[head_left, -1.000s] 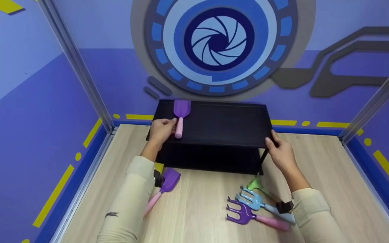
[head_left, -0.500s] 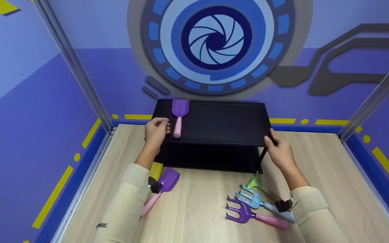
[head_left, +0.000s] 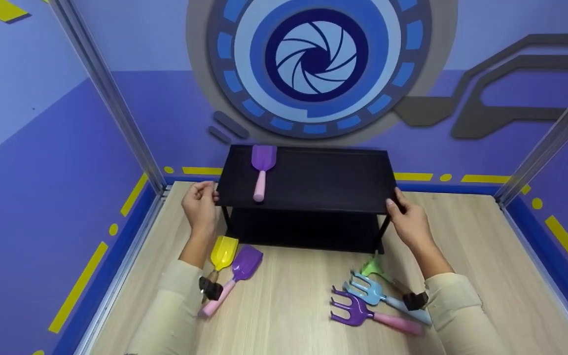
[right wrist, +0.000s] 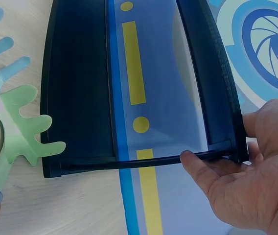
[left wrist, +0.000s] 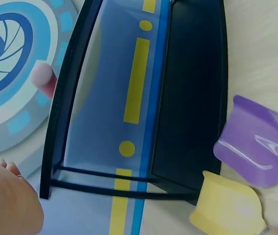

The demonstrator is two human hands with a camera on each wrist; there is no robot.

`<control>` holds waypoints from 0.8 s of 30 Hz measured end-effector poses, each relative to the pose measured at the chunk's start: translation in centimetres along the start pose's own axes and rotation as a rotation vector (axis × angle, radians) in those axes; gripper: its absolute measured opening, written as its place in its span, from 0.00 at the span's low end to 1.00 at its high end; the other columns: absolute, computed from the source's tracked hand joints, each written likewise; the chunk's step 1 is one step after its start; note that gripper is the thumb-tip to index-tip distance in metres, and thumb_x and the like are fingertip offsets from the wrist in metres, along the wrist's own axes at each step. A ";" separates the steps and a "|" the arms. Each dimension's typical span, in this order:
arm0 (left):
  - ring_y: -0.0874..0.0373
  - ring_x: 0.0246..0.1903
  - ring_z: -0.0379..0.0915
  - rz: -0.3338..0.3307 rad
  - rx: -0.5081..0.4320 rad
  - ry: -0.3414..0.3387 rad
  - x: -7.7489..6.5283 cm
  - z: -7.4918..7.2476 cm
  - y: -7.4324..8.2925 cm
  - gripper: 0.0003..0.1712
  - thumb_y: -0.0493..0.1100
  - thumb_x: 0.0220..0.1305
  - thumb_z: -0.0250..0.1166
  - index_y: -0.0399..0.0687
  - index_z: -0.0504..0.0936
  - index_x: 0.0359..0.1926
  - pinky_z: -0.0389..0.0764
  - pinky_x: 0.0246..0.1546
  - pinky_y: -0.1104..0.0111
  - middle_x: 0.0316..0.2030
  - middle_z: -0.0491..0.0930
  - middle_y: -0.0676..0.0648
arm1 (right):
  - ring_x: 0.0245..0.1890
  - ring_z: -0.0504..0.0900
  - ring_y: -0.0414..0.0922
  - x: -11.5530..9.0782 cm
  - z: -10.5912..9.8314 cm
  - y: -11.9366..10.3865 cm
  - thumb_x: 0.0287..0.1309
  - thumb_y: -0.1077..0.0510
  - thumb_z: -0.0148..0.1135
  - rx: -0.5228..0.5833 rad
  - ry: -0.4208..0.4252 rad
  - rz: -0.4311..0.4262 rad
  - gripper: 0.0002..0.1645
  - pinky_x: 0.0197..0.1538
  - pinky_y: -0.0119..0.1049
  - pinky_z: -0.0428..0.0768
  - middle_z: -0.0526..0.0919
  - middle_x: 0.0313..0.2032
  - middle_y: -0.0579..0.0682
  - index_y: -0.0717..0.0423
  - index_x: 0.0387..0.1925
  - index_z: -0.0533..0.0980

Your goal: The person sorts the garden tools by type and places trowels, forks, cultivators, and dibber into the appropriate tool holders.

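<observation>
A black two-tier shelf (head_left: 333, 180) stands at the back of the table, a purple shovel with a pink handle (head_left: 260, 185) lying on the left of its top. My right hand (head_left: 412, 224) grips the shelf's right front corner; the right wrist view shows the thumb (right wrist: 195, 166) against the side bar and fingers around the top board's end. Just off the shelf's left end is my left hand (head_left: 200, 207), fingers loosely bent, holding nothing. Below it lie a yellow shovel (head_left: 224, 251) and another purple shovel (head_left: 247, 262). In the left wrist view only part of the left hand (left wrist: 9, 200) shows.
At front right lie a green rake (head_left: 372, 267), a light blue rake (head_left: 370, 292) and a purple rake with a pink handle (head_left: 355, 310), close together by the right forearm. A patterned wall (head_left: 165, 108) rises right behind the shelf. Metal posts (head_left: 111, 98) stand at the back corners.
My left hand has moved left and slightly down, away from the shovel on the top board to beyond the shelf's left end, uncovering the yellow shovel. The right hand keeps its grip.
</observation>
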State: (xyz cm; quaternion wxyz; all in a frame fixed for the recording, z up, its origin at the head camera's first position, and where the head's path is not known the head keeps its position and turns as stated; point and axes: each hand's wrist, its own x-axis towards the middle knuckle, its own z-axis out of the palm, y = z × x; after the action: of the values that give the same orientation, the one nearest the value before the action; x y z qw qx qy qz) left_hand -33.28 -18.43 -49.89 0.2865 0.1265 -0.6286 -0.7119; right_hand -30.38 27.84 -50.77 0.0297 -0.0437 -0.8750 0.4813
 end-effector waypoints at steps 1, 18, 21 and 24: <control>0.59 0.29 0.78 0.005 -0.003 -0.002 -0.1 -0.3 -0.1 0.08 0.35 0.76 0.62 0.30 0.84 0.44 0.81 0.34 0.75 0.32 0.83 0.49 | 0.83 0.58 0.61 0.0 0.0 0.0 0.84 0.41 0.48 -0.002 -0.002 0.003 0.39 0.80 0.55 0.68 0.57 0.82 0.63 0.49 0.85 0.52; 0.63 0.32 0.80 -0.136 0.229 -0.105 -2.2 -6.4 -4.2 0.09 0.39 0.76 0.65 0.34 0.84 0.44 0.82 0.38 0.75 0.29 0.84 0.54 | 0.84 0.57 0.62 0.0 -0.2 0.3 0.83 0.41 0.49 -0.008 -0.018 0.021 0.39 0.81 0.57 0.66 0.55 0.83 0.62 0.47 0.85 0.51; 0.63 0.32 0.80 -0.183 0.303 -0.122 -2.9 -7.7 -5.1 0.10 0.41 0.76 0.66 0.36 0.84 0.45 0.82 0.39 0.73 0.30 0.85 0.54 | 0.84 0.57 0.63 0.0 -0.2 0.2 0.83 0.41 0.49 -0.009 -0.016 0.019 0.39 0.81 0.57 0.66 0.55 0.83 0.62 0.46 0.85 0.51; 0.61 0.34 0.81 -0.220 0.376 -0.165 -3.5 -8.9 -5.8 0.12 0.42 0.76 0.65 0.35 0.85 0.47 0.82 0.42 0.70 0.33 0.88 0.50 | 0.84 0.56 0.63 0.0 -0.3 0.2 0.83 0.40 0.48 -0.006 -0.015 0.017 0.39 0.81 0.57 0.65 0.55 0.83 0.62 0.46 0.85 0.51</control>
State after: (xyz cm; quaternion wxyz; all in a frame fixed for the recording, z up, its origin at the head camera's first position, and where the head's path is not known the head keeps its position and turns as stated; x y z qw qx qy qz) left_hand -27.06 -23.49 -57.70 0.1260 0.1868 -0.7538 -0.6172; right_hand -30.30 28.18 -50.84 0.0191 -0.0475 -0.8762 0.4793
